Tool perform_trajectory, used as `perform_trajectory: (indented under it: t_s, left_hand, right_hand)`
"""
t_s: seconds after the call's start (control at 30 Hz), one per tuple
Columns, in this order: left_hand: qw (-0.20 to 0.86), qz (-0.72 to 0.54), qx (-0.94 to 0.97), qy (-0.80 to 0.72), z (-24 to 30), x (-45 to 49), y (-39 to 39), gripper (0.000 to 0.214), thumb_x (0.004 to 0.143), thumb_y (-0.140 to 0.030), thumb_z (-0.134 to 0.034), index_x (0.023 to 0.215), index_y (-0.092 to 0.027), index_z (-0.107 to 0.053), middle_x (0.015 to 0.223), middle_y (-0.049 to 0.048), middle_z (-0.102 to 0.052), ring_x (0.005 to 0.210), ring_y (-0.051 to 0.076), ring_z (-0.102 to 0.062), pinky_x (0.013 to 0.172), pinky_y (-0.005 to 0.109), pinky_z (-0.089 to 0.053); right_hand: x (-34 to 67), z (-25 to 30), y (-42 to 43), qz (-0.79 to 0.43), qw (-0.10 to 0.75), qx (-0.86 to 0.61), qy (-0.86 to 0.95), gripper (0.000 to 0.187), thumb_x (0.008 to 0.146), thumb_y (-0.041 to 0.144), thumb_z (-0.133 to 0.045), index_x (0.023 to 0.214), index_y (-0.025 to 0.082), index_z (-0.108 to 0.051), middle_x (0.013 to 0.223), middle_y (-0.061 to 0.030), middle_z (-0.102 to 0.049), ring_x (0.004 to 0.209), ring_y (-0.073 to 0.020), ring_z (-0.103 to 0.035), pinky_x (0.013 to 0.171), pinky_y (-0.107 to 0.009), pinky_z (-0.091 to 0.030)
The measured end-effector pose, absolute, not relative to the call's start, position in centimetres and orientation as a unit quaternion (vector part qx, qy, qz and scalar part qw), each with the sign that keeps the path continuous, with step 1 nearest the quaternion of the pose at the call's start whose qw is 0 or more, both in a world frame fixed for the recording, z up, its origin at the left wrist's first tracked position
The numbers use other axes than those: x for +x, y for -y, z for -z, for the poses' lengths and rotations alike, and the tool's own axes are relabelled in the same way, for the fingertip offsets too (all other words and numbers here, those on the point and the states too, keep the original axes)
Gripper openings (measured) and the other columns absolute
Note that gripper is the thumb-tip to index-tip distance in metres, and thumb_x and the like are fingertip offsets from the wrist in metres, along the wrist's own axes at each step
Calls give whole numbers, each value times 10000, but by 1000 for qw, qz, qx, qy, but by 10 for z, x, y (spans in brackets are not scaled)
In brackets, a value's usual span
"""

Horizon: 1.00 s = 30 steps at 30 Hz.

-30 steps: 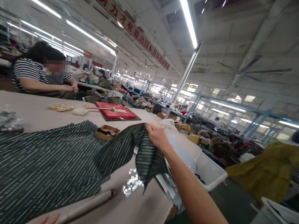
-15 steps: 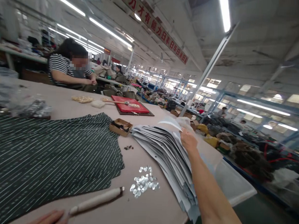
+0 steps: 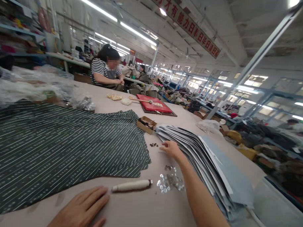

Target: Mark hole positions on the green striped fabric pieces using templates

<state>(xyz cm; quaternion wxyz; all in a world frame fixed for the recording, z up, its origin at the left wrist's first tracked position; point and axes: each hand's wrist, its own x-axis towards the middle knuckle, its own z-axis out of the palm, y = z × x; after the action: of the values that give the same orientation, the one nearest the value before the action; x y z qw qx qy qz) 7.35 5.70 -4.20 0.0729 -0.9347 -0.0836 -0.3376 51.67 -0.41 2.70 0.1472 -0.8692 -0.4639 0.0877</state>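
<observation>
My left hand (image 3: 81,210) lies flat on the beige table (image 3: 138,215) with fingers stretched out, holding nothing, just left of a white-handled tool (image 3: 131,185). My right hand (image 3: 171,149) reaches out over the table beside a fanned stack of grey paper pieces (image 3: 204,158), fingers curled near a few small dark bits (image 3: 154,145); what it holds, if anything, is too small to see. Dark green striped fabric (image 3: 61,143) is spread flat on the left. A small heap of shiny clear discs (image 3: 170,183) lies under my right forearm.
A small cardboard box (image 3: 146,124) sits by the fabric's corner. Further back are a red board (image 3: 154,105) with a tool on it, clear plastic bags (image 3: 33,86), and a person in a striped shirt (image 3: 103,70) seated at the far end. The table edge drops off at right.
One second ago my right hand held up the fabric's corner; it let go, touched the paper stack, and now sits on the table near the dark bits. My left hand slid forward into view.
</observation>
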Motion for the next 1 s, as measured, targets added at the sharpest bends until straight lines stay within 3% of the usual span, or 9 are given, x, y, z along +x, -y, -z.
perform_trajectory:
  t_s: [0.1, 0.27, 0.43, 0.57, 0.67, 0.83, 1.0]
  left_hand:
    - [50, 329, -939, 93, 15, 76, -45, 348, 826, -335, -678, 1164, -252, -673, 1172, 10, -744, 1018, 201, -712, 872, 270, -596]
    - [-57, 268, -950, 150, -3, 78, -34, 324, 760, -156, -623, 1073, -221, -673, 1142, 42, -738, 1040, 239, -696, 934, 379, -605]
    - [-105, 246, -950, 163, 3, 77, -32, 327, 791, -118, -606, 1095, -220, -670, 1181, 66, -713, 1091, 265, -671, 977, 438, -582]
    - [-96, 279, -944, 147, 14, 78, -35, 309, 815, -142, -601, 1106, -225, -666, 1175, 66, -712, 1078, 268, -671, 963, 430, -575]
    - [-81, 300, -940, 138, 18, 79, -37, 283, 853, -169, -577, 1117, -218, -666, 1174, 72, -711, 1072, 272, -671, 954, 434, -572]
    - [-95, 285, -947, 118, 11, 79, -35, 230, 915, -156, -521, 1080, -189, -679, 1104, 84, -719, 991, 273, -681, 882, 448, -592]
    - [-179, 336, -917, 114, 5, 78, -36, 192, 948, -177, -518, 1036, -187, -688, 1045, 79, -729, 931, 245, -689, 854, 399, -588]
  right_hand:
    - [502, -9, -14, -140, 154, -861, 464, 272, 962, 389, -655, 1091, 150, -670, 1073, -57, -692, 944, -192, -673, 859, -401, -573]
    - [500, -9, -17, -203, 218, -846, 441, 244, 954, 378, -663, 931, 135, -663, 911, -13, -674, 800, -155, -650, 740, -324, -560]
    - [480, -28, 0, -304, 373, -777, 405, 371, 885, 489, -692, 754, 167, -565, 658, 49, -535, 537, -87, -466, 520, -226, -394]
    - [435, -44, 20, -399, 531, -638, 391, 535, 682, 649, -752, 760, 223, -438, 685, 50, -478, 550, -86, -411, 497, -219, -311]
    - [388, -46, 35, -468, 600, -518, 391, 578, 658, 676, -736, 747, 242, -366, 672, 65, -403, 524, -79, -335, 473, -212, -284]
    - [316, -35, 50, -571, 632, -346, 394, 591, 661, 667, -759, 693, 246, -346, 616, 74, -337, 455, -78, -265, 389, -205, -262]
    - [276, -31, 53, -659, 623, -167, 387, 416, 792, 444, -761, 691, 234, -417, 622, 65, -371, 470, -81, -325, 409, -194, -313]
